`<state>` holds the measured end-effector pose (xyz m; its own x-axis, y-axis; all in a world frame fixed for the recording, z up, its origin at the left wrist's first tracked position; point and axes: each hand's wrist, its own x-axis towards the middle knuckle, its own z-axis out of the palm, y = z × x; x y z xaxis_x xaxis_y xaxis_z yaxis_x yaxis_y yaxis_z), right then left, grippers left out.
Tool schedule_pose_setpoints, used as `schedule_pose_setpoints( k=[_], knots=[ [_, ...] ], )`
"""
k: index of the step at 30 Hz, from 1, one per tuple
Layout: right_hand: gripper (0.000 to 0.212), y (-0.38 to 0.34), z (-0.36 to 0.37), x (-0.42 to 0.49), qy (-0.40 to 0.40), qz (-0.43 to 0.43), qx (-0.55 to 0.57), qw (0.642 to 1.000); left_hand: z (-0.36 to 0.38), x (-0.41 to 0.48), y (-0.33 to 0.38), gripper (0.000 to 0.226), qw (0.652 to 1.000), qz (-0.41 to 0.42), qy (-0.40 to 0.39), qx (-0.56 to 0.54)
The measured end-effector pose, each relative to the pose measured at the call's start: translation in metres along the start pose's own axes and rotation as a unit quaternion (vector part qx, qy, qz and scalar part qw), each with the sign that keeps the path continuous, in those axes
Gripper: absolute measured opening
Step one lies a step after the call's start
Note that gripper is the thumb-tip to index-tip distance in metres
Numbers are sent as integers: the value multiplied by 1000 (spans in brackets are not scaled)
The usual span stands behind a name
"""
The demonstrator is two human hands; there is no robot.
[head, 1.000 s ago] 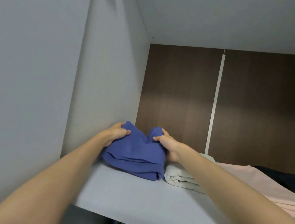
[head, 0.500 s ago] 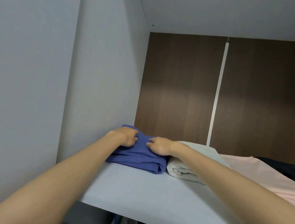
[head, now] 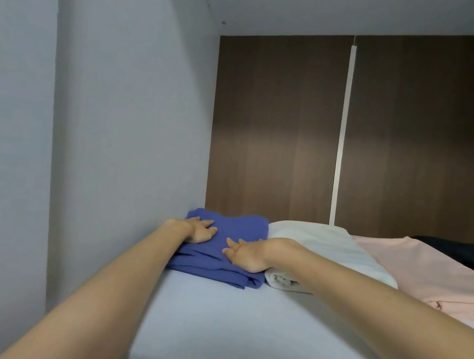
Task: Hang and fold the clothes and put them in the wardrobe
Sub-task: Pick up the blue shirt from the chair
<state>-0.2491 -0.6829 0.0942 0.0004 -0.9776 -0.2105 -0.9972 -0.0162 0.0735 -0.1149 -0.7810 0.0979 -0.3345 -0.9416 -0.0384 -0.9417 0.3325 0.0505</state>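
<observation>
Both hands have uncurled: left hand (head: 201, 231) and right hand (head: 246, 255) press flat, fingers spread, on the folded blue garment (head: 238, 230).

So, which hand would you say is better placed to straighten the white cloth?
Probably the right hand: it rests on the blue cloth just beside the white cloth; the left hand is farther.

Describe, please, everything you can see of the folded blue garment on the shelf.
The blue garment is soft, matte cloth folded into a flat stack of layers. It lies on the pale shelf near the side wall, its right edge against a folded white cloth. The left hand and right hand press flat on top.
</observation>
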Motion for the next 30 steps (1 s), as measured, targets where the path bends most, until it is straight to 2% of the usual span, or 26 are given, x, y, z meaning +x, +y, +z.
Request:
schedule_pose_setpoints(
  k=[6,9,11,15,18,22,26,30],
  knots=[
    [54,-5,0,-13,24,-13,-3,1000,1,-5,-2,55,999,21,26,-10],
    [52,-4,-9,-30,106,-26,17,994,-8,-17,0,58,996,36,74,-27],
    [49,5,-17,-39,169,-28,44,984,-15,-32,6,59,990,51,134,-15],
    [47,29,-32,-70,282,-19,165,945,-31,-76,23,51,961,69,265,-38],
    [40,44,-35,-103,360,-17,225,905,-43,-116,38,46,937,74,329,-91],
    [34,59,-24,-154,443,-32,223,868,-49,-175,65,42,909,89,384,-136],
    [32,73,-6,-201,492,-52,239,836,-41,-226,88,41,882,115,439,-124],
    [31,82,19,-247,527,-55,179,829,-24,-273,116,39,871,119,462,-119]
  ],
)
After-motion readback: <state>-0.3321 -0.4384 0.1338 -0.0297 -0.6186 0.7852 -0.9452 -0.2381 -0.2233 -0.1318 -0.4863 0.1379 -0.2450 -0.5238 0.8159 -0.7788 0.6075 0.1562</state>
